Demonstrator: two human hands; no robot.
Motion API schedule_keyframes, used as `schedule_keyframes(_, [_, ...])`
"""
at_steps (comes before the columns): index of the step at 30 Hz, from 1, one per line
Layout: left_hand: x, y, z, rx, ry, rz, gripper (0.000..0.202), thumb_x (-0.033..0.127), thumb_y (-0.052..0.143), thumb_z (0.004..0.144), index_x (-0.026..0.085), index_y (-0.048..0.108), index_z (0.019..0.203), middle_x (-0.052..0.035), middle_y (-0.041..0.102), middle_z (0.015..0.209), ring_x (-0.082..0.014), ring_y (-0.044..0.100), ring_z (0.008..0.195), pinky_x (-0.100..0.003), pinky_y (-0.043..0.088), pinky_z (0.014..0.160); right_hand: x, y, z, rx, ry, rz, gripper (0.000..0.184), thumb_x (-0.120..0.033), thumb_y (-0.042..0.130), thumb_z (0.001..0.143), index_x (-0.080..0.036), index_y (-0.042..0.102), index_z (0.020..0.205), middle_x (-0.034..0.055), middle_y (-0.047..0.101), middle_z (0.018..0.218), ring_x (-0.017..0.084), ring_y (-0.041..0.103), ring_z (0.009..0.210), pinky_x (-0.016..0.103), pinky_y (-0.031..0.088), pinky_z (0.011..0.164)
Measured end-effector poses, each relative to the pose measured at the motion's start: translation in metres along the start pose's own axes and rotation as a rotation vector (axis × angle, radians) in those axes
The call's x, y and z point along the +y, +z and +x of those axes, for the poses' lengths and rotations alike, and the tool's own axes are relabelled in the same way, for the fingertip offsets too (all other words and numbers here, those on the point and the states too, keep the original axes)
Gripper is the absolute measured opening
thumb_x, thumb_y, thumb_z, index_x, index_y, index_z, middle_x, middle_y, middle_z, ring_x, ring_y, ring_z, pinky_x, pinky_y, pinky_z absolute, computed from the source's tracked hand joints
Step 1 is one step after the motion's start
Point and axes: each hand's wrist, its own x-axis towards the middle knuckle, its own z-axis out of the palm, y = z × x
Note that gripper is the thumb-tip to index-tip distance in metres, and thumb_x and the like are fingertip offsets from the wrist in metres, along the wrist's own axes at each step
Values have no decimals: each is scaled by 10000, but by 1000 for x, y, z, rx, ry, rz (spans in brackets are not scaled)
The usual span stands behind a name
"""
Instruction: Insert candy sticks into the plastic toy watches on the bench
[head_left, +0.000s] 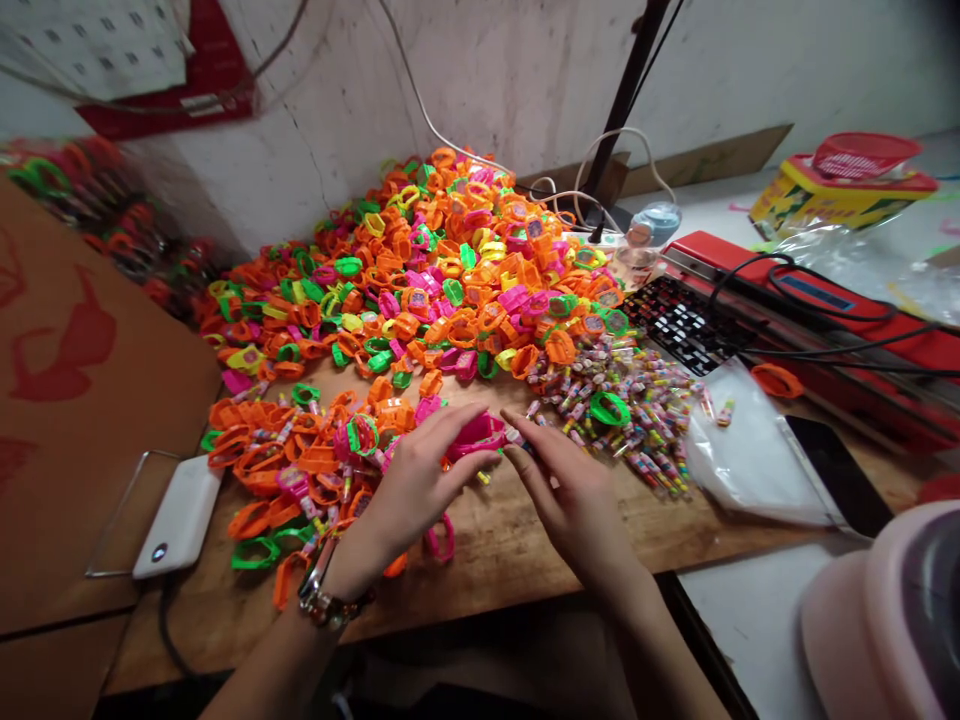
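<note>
My left hand (416,480) pinches a pink plastic toy watch (480,433) just above the wooden table (495,560). Opposite it, my right hand (566,490) has its fingertips closed on a small wrapped candy roll at the watch's right end; the roll is mostly hidden. A big heap of orange, pink, green and yellow toy watches (450,260) fills the table behind my hands. A smaller pile of watches (300,460) lies to the left of my left hand. Loose small candy rolls (630,420) are scattered to the right of my right hand.
A white power bank (180,515) with a cable lies at the left edge beside brown cardboard (67,400). A red heat sealer (810,310), clear plastic bags (742,450) and a black phone (836,470) are on the right. A pink object (885,610) sits at bottom right.
</note>
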Motion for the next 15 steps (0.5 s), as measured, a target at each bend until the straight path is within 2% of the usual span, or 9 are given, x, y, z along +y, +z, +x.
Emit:
schedule_keyframes(5, [3, -2, -4, -5, 28, 76, 377, 351, 599, 883, 219, 587, 1236, -81, 687, 1140, -216, 652, 1059, -378, 537, 928, -3, 6, -4, 31, -85, -265, 380, -202, 398, 973, -147, 498, 1335, 131, 667, 1007, 240, 614, 947, 396, 522, 841])
schedule_keyframes(9, [4, -4, -6, 15, 36, 105, 376, 357, 600, 881, 212, 591, 1228, -82, 693, 1123, -214, 657, 1048, -371, 541, 920, -5, 6, -6, 21, -123, -338, 431, -148, 368, 959, -139, 424, 1387, 132, 629, 991, 239, 574, 900, 403, 507, 831])
schedule_keyframes(15, [5, -7, -8, -36, 69, 200, 371, 347, 569, 900, 166, 577, 1224, -101, 684, 1123, -203, 654, 1039, -349, 546, 901, -6, 7, -8, -30, -170, -416, 394, -203, 418, 953, -92, 433, 1331, 148, 612, 989, 267, 545, 908, 427, 498, 805])
